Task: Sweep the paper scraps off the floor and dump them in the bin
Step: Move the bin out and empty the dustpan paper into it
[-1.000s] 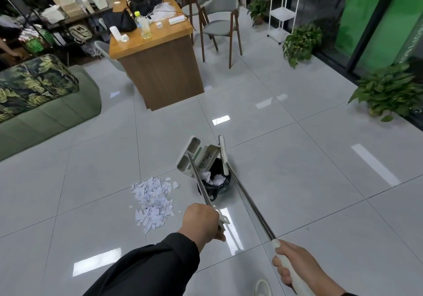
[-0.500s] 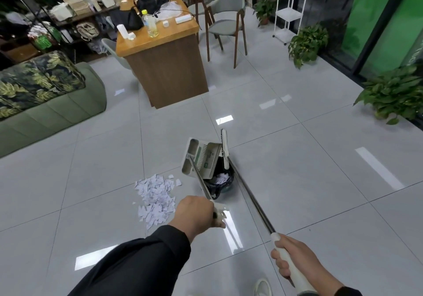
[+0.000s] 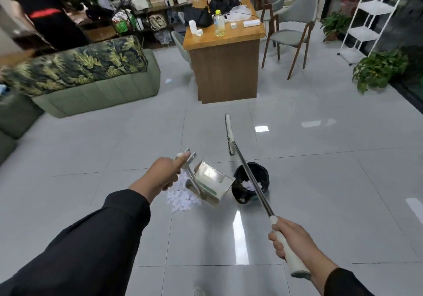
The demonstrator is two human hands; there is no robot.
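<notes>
Holding the dustpan [image 3: 211,184] in our left grip [image 3: 165,173] and the broom [image 3: 249,174] in our right grip [image 3: 288,240], both closed tight, we risk scattering the paper scraps [image 3: 182,198] or tipping the bin [image 3: 251,182].

Glossy grey tiled floor [image 3: 320,181], green sofa [image 3: 98,94], wooden desk [image 3: 226,73], grey chair [image 3: 290,34], white shelf [image 3: 375,14]
</notes>
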